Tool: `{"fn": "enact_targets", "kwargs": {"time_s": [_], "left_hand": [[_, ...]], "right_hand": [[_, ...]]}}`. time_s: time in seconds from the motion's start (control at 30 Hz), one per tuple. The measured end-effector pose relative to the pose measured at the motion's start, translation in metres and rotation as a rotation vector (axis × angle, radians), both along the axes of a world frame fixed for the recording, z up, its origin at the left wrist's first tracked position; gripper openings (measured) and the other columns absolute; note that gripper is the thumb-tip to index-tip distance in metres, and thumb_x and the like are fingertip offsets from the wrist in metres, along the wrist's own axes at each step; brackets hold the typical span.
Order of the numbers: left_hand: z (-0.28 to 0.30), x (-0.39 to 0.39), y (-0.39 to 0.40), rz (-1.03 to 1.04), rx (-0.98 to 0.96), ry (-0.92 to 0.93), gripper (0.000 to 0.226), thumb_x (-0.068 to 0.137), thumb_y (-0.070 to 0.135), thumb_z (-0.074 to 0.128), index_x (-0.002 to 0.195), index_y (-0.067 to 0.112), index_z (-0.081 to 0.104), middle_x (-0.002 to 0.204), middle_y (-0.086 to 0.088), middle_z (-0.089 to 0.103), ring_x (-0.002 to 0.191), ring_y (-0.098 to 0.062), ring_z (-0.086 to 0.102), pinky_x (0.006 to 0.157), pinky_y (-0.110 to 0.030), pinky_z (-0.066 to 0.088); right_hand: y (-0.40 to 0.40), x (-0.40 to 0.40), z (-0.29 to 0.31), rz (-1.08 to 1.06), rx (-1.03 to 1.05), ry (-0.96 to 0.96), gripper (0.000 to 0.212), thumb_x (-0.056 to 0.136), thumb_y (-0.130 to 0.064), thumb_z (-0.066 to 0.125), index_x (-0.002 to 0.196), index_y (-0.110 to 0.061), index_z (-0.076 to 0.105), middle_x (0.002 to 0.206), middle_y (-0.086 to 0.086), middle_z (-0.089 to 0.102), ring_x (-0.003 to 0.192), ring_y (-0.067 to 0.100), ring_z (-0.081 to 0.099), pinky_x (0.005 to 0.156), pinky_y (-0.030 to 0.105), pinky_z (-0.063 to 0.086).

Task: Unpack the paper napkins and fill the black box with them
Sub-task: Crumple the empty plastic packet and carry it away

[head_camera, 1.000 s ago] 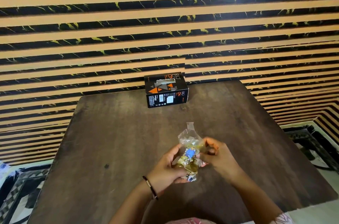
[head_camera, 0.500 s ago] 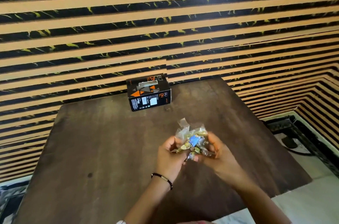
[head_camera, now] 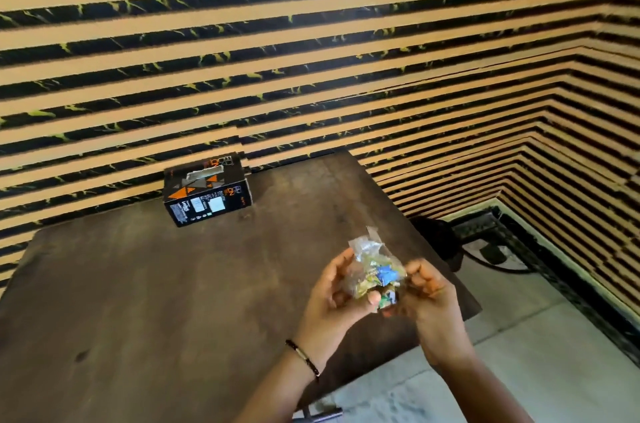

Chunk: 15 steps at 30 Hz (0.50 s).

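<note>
A crumpled clear plastic wrapper (head_camera: 375,268) with blue, green and yellow print is held above the table's right side. My left hand (head_camera: 332,298) grips its left and lower part, thumb pressed on it. My right hand (head_camera: 427,291) pinches its right edge. No loose napkins can be made out in the wrapper. The black box (head_camera: 207,192) with orange triangles stands at the table's far edge near the wall, a slot in its top showing something pale.
The dark wooden table (head_camera: 156,284) ends close to my hands on the right and near sides. A striped orange and black wall runs behind and to the right. Pale floor (head_camera: 540,353) and a dark cable lie beyond the table's right edge.
The view has swung left and down, so the box and table sit further left. Both hands kept hold of the wrapper and crumpled it tighter.
</note>
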<state>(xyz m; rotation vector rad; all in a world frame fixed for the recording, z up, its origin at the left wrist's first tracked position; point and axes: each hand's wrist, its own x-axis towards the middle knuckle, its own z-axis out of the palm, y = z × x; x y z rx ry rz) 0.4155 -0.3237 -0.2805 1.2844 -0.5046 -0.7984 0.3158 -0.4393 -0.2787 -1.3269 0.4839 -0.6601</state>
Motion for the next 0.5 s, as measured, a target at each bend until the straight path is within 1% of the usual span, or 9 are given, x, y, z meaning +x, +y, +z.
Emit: {"fn": "enact_targets", "kwargs": {"time_s": [0.07, 0.1, 0.17, 0.2, 0.3, 0.37, 0.43, 0.47, 0.5], "left_hand": [[0.005, -0.017, -0.014, -0.071, 0.034, -0.065, 0.069, 0.054, 0.021, 0.080, 0.118, 0.023, 0.053, 0.111, 0.005, 0.068, 0.101, -0.006, 0.064, 0.083, -0.019, 0.051], [0.008, -0.024, -0.021, -0.080, 0.062, -0.113, 0.064, 0.058, 0.016, 0.081, 0.115, 0.026, 0.054, 0.112, 0.003, 0.066, 0.100, -0.003, 0.064, 0.083, -0.017, 0.050], [0.012, -0.045, -0.042, -0.065, 0.121, -0.205, 0.056, 0.064, 0.003, 0.080, 0.104, 0.033, 0.056, 0.105, 0.007, 0.064, 0.090, 0.006, 0.063, 0.078, -0.011, 0.048], [0.014, -0.053, -0.051, -0.062, 0.140, -0.247, 0.054, 0.066, -0.001, 0.078, 0.100, 0.035, 0.056, 0.099, 0.010, 0.065, 0.086, 0.008, 0.063, 0.076, -0.010, 0.048], [0.016, -0.086, -0.084, -0.105, 0.166, -0.361, 0.050, 0.066, -0.001, 0.078, 0.091, 0.038, 0.058, 0.083, 0.020, 0.070, 0.081, 0.011, 0.062, 0.073, -0.007, 0.048], [0.017, -0.101, -0.102, -0.115, 0.183, -0.403, 0.048, 0.066, 0.002, 0.079, 0.087, 0.040, 0.058, 0.084, 0.020, 0.069, 0.083, 0.010, 0.062, 0.073, -0.007, 0.047], [0.018, -0.116, -0.120, -0.135, 0.184, -0.400, 0.045, 0.066, 0.003, 0.079, 0.086, 0.039, 0.059, 0.089, 0.014, 0.067, 0.082, 0.004, 0.063, 0.070, -0.009, 0.049], [0.017, -0.126, -0.131, -0.160, 0.181, -0.358, 0.042, 0.067, 0.001, 0.077, 0.086, 0.035, 0.061, 0.089, 0.012, 0.067, 0.077, 0.001, 0.065, 0.065, -0.012, 0.051], [0.018, -0.131, -0.137, -0.175, 0.178, -0.299, 0.040, 0.069, -0.002, 0.075, 0.086, 0.031, 0.062, 0.089, 0.009, 0.066, 0.071, -0.001, 0.066, 0.058, -0.014, 0.053]], "right_hand": [[-0.012, -0.021, -0.001, -0.020, 0.046, -0.010, 0.035, 0.067, 0.030, 0.049, 0.069, -0.004, 0.056, 0.065, 0.013, 0.066, 0.056, 0.021, 0.063, 0.043, 0.028, 0.049], [-0.017, -0.030, -0.001, -0.027, 0.060, -0.012, 0.031, 0.064, 0.027, 0.052, 0.067, -0.004, 0.055, 0.064, 0.015, 0.065, 0.053, 0.022, 0.062, 0.042, 0.026, 0.049], [-0.030, -0.054, 0.001, -0.058, 0.083, -0.021, 0.024, 0.059, 0.022, 0.052, 0.067, 0.000, 0.053, 0.064, 0.020, 0.063, 0.053, 0.025, 0.060, 0.043, 0.028, 0.050], [-0.035, -0.063, 0.001, -0.076, 0.095, -0.027, 0.023, 0.059, 0.024, 0.050, 0.068, 0.003, 0.052, 0.066, 0.024, 0.061, 0.053, 0.027, 0.059, 0.043, 0.029, 0.050], [-0.056, -0.101, 0.003, -0.155, 0.117, -0.026, 0.026, 0.062, 0.028, 0.050, 0.068, 0.004, 0.053, 0.067, 0.022, 0.062, 0.054, 0.023, 0.058, 0.041, 0.029, 0.049], [-0.068, -0.123, 0.006, -0.186, 0.106, 0.006, 0.024, 0.070, 0.024, 0.053, 0.070, 0.001, 0.057, 0.069, 0.019, 0.064, 0.054, 0.022, 0.058, 0.044, 0.029, 0.050], [-0.080, -0.145, 0.008, -0.197, 0.089, 0.033, 0.019, 0.077, 0.019, 0.054, 0.077, 0.001, 0.060, 0.073, 0.020, 0.064, 0.056, 0.024, 0.057, 0.049, 0.030, 0.052], [-0.087, -0.159, 0.009, -0.191, 0.087, 0.042, 0.016, 0.076, 0.016, 0.058, 0.083, 0.002, 0.061, 0.075, 0.020, 0.065, 0.059, 0.026, 0.057, 0.052, 0.031, 0.053], [-0.091, -0.167, 0.010, -0.166, 0.084, 0.054, 0.020, 0.074, 0.014, 0.062, 0.089, 0.001, 0.061, 0.077, 0.020, 0.065, 0.062, 0.027, 0.058, 0.055, 0.031, 0.053]]}}
